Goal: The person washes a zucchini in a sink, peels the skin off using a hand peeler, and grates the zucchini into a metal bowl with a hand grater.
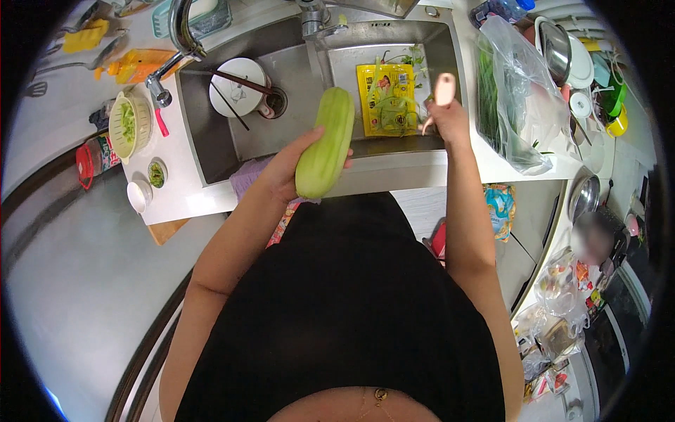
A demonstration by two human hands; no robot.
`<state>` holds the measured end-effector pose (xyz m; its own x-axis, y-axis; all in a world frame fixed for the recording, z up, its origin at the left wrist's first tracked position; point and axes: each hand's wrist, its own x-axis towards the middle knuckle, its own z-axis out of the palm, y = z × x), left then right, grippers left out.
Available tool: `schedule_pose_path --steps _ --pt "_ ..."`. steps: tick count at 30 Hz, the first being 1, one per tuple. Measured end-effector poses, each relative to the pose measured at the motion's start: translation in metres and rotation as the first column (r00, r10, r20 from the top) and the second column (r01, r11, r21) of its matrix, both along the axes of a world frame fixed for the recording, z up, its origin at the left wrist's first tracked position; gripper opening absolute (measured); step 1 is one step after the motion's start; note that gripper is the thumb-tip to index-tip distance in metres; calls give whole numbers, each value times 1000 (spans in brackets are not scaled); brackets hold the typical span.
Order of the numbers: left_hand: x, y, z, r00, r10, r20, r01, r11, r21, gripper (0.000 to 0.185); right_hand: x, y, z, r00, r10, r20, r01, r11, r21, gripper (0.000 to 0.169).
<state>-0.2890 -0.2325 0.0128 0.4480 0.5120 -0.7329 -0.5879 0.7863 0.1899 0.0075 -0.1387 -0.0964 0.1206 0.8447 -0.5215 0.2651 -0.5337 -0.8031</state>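
My left hand (287,166) grips the lower part of a pale green, peeled-looking gourd (327,142) above the front edge of the sink. The gourd tilts slightly, its far end over the divider side of the basins. In my right hand (449,122) is a pale pink peeler (445,90), handle end upward; its head is blurred and partly hidden by the fingers. Below, in the right basin (348,58), lies a yellow printed food packet (369,124) with green peel strips (393,105) and leafy scraps on and around it.
In the left basin (295,68) sit a white bowl (234,79) and dark chopsticks (240,82). A faucet (182,31) arches over its left side. Left counter: a colander (124,132) of chopped greens. Right counter: a plastic bag (522,95) with long green stalks. A purple cloth (248,179) hangs at the edge.
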Motion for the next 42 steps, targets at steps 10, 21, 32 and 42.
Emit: schedule_pose_path --steps 10,21,32,42 --pt "12 13 -11 954 151 257 -134 988 -81 46 -79 -34 90 742 -230 -630 211 972 -106 29" --pt "28 30 9 893 193 407 -151 979 -134 36 -122 -70 170 697 95 -711 -23 994 109 21" --pt "24 23 21 989 41 140 -28 995 -99 43 -113 -37 139 686 -112 -719 146 989 -14 13" --pt "19 17 51 968 45 246 -19 994 -106 51 -29 20 4 855 -393 -339 496 810 312 11"
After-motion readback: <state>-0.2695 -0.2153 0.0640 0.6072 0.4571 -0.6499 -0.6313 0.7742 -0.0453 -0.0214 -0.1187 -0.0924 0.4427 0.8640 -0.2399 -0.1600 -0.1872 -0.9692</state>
